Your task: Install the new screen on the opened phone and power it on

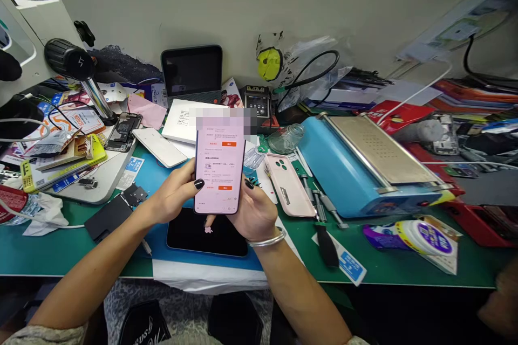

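Note:
A lit smartphone is held upright between both my hands, its pinkish screen showing text and orange buttons. My left hand grips its left edge, thumb at the side of the screen. On the other side my right hand wraps the lower right edge, with a silver bangle at the wrist. Behind and below the phone lies a dark tablet with a white apple logo on its screen. The fingers behind the phone are mostly hidden.
To the right stands a blue machine with a perforated metal plate. Near it lie a pink phone case, screwdrivers and a glass jar. A white phone and opened phone parts lie left. A microscope stand rises far left.

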`<state>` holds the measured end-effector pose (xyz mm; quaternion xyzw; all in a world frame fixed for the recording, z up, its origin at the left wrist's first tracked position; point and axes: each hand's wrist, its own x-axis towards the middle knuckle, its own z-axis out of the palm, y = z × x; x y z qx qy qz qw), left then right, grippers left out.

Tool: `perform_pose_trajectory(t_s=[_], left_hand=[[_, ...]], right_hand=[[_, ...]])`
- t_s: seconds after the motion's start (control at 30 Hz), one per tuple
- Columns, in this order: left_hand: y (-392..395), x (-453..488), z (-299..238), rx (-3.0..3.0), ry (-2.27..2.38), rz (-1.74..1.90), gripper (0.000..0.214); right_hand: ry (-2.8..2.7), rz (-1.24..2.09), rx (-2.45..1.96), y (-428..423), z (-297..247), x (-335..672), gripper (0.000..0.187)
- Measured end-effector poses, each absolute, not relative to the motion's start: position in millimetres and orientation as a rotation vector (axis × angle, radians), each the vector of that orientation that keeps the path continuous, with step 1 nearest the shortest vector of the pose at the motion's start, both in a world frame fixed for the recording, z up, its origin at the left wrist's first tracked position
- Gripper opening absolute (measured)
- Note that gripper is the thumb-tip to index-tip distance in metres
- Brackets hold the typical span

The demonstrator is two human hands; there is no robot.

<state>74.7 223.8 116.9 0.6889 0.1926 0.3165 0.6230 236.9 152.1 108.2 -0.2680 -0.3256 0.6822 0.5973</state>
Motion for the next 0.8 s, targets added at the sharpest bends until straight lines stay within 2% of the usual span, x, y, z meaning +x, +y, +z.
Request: perform_pose_trajectory(t_s=[0.3,0.6,0.8], left_hand=[[223.5,76.0,116.2,1.566,0.415,0.734,0.053],[223.1,76.4,115.1,1.555,0.417,0.731,0.053],[224.2,75.4,111.7,1.562,0.436,0.736,0.055]], right_hand=[[-0.800,1.574,-0.628,152.2,109.5,236.7,0.046],[-0.736,1.577,-0.587,151.3,108.2,236.4,0.044],[-0.746,1.588,-0.632,151.6,108.1,236.0,0.063]])
